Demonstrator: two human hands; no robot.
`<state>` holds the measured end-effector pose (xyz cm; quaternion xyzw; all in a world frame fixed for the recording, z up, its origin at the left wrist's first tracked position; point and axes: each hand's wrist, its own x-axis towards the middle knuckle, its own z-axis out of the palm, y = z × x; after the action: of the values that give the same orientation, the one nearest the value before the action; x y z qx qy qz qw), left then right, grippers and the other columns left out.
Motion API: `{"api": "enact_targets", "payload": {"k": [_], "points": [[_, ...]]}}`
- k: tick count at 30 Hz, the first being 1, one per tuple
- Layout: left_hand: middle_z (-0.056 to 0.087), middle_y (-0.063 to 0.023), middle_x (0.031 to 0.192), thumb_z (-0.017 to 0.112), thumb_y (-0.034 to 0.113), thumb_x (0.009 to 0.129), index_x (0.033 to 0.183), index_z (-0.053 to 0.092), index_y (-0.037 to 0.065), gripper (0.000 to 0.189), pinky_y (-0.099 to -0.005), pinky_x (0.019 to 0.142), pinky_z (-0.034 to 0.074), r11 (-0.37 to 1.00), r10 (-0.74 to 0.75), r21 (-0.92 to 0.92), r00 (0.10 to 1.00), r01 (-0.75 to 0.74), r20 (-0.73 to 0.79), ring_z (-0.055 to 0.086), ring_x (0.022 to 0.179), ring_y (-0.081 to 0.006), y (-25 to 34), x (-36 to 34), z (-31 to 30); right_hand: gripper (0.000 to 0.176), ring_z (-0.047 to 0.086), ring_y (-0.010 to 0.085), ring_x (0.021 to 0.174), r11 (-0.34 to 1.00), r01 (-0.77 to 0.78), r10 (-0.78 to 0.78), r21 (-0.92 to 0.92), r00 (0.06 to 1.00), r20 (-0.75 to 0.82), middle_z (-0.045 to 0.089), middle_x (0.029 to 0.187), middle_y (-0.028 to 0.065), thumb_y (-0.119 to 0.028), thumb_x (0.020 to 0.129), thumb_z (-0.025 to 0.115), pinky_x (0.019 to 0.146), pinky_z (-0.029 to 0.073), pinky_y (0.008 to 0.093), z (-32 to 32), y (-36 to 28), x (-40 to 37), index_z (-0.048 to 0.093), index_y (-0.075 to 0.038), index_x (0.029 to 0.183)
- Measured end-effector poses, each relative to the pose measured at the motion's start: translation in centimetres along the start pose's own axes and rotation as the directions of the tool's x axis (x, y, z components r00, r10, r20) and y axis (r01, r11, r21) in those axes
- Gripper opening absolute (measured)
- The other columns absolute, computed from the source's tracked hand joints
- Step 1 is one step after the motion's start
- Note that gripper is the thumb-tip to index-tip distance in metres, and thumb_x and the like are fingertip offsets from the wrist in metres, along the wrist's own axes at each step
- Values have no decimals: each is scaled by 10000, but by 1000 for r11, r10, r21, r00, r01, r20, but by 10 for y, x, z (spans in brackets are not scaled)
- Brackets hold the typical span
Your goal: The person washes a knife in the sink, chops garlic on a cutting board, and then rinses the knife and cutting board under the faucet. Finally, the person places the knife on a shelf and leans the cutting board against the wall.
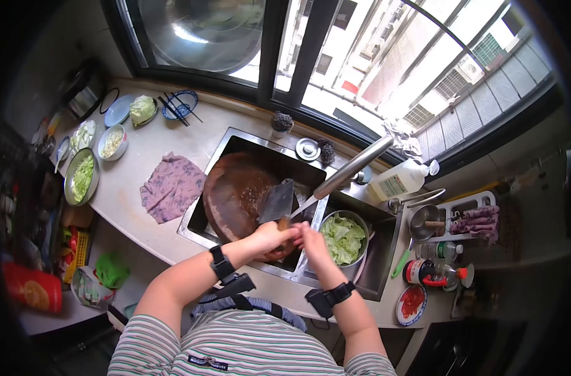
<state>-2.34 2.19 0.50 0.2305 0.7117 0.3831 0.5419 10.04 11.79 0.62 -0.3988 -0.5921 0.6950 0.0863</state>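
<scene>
Over the left sink basin (226, 143), my left hand (269, 238) is closed around the handle of a cleaver (277, 202). The blade lies over a round brown cutting board (226, 188) that stands in the basin. My right hand (313, 242) is just right of the handle, its fingers bent together beside my left fingertips; what they hold, if anything, is hidden. Water (304, 205) runs from the faucet (354, 166) down toward both hands. A pot of cut lettuce (343, 240) sits in the right basin.
Left counter: pink cloth (171, 188), bowl of shredded greens (83, 177), bowl of chopped pieces (112, 143), cabbage (142, 110), chopsticks on a blue-patterned plate (180, 105). Right side: white jug (398, 180), ladle (423, 222), bottles (439, 250), plate of red pieces (412, 305).
</scene>
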Motion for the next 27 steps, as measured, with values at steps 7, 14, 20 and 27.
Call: {"api": "enact_targets", "payload": {"k": [7, 14, 20, 27], "points": [[581, -248, 823, 567, 396, 738, 875, 530, -64, 482, -402, 718, 441, 896, 57, 445, 993, -5, -103, 572, 814, -364, 16, -47, -18, 458, 410, 280, 1133, 816, 384, -564, -433, 693, -449, 443, 1199, 208, -305, 895, 404, 956, 296, 327, -161, -27, 151, 428, 51, 1182], [585, -238, 822, 546, 382, 743, 864, 539, -33, 432, -416, 723, 437, 889, 41, 454, 998, -56, 43, 568, 801, -377, 18, -78, -20, 486, 406, 207, 1109, 948, 296, -262, 121, 937, -232, 417, 1226, 109, -390, 889, 403, 941, 318, 339, -210, -24, 259, 384, -43, 1228], [577, -207, 784, 528, 381, 779, 864, 520, -29, 419, -394, 681, 435, 940, 76, 325, 993, -102, 92, 568, 764, -343, 15, -96, -17, 495, 468, 189, 1006, 935, 225, -184, 274, 969, -166, 483, 1145, 102, -404, 874, 412, 864, 389, 357, -194, -49, 227, 370, -70, 1237], [579, -194, 758, 537, 359, 770, 889, 525, -16, 393, -383, 649, 438, 952, 217, 224, 976, -209, -14, 570, 722, -330, 19, -114, -41, 281, 582, 207, 566, 968, 227, -223, -108, 974, 49, 575, 673, 108, -257, 840, 460, 515, 489, 303, -103, -7, 80, 530, 1, 755]]}}
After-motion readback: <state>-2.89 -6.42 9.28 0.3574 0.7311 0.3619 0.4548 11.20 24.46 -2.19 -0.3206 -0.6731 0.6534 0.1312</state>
